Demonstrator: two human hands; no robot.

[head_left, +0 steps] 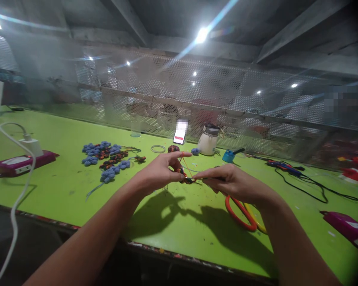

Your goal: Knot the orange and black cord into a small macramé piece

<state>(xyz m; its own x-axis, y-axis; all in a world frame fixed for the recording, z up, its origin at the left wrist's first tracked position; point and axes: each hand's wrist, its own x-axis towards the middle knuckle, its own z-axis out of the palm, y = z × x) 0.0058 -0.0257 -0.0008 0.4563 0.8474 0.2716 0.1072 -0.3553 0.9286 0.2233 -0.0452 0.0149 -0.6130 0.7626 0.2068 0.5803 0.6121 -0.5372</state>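
Note:
My left hand (164,171) pinches a small dark multicoloured crochet piece (188,180) between thumb and fingers. An orange strand of yarn (186,163) runs from its outstretched index finger down to that piece. On the right, my right hand (231,182) is closed around a thin crochet hook, mostly hidden by the fingers, with its tip at the stitches. Behind the left hand sits a dark variegated yarn ball (173,148). To the left lie blue crocheted flowers (108,174) and dark multicoloured crochet pieces (110,160).
A lit phone (179,133) leans at the back beside a white jar (208,141) and a blue container (228,155). Red-orange and yellow loops (241,218) lie under my right wrist. Purple power strips (26,163) flank the green table (62,123); dark cords (304,182) lie right.

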